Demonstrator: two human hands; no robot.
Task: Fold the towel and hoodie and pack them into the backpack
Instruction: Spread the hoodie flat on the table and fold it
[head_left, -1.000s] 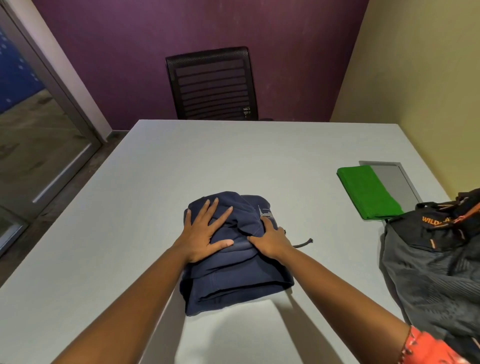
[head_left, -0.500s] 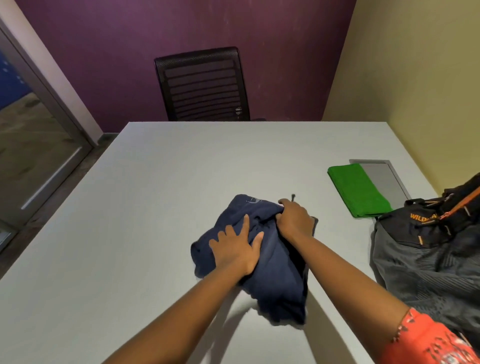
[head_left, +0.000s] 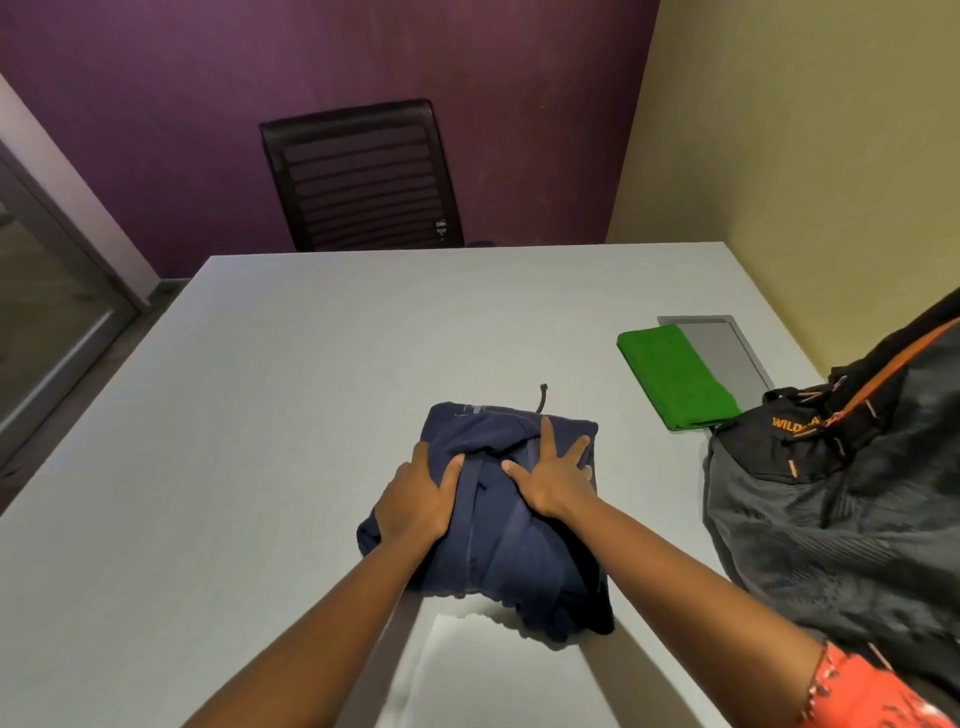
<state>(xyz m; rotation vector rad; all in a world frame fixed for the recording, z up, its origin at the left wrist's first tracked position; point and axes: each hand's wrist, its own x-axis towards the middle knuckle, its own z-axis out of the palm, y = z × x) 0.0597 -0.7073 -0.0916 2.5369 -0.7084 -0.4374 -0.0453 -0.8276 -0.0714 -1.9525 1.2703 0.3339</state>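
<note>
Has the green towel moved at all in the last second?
No. The green towel lies as before, folded over the left part of the grey panel set in the table; only the camera has shifted.

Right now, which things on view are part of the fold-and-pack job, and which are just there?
Part of the job:
- navy hoodie, folded, under both hands: left hand, right hand
- green towel, folded flat
- backpack, at the table's right edge

Just there:
- black chair behind the table
- grey panel partly under the towel
</note>
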